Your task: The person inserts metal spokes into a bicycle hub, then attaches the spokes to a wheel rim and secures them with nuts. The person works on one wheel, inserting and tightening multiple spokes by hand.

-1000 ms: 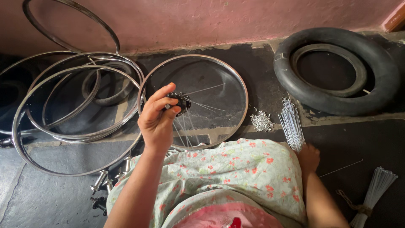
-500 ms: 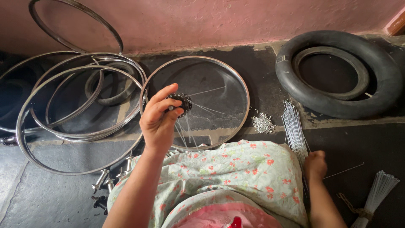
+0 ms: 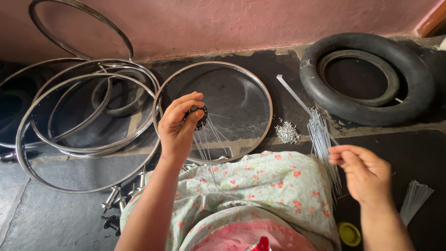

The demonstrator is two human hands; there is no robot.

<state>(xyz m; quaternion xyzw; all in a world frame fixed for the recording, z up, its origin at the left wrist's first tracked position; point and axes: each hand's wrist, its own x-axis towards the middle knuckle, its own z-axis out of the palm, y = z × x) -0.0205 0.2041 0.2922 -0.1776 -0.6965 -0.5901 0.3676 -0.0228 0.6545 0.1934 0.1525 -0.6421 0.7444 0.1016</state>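
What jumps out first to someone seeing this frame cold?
Probably the left hand raised mid-frame, its grip pinching a small dark wheel hub with thin metal spokes hanging from it, above a shiny round metal rim lying flat on the dark floor. Next, the thick black rubber tyre at upper right and the stack of bare silver rims at left. The right hand is beside a loose bundle of silver spokes.

Rim [image 3: 267,109] lies centre — stacked rims [image 3: 69,139] to its left, tyre [image 3: 371,79] right, spokes [image 3: 323,144] between.
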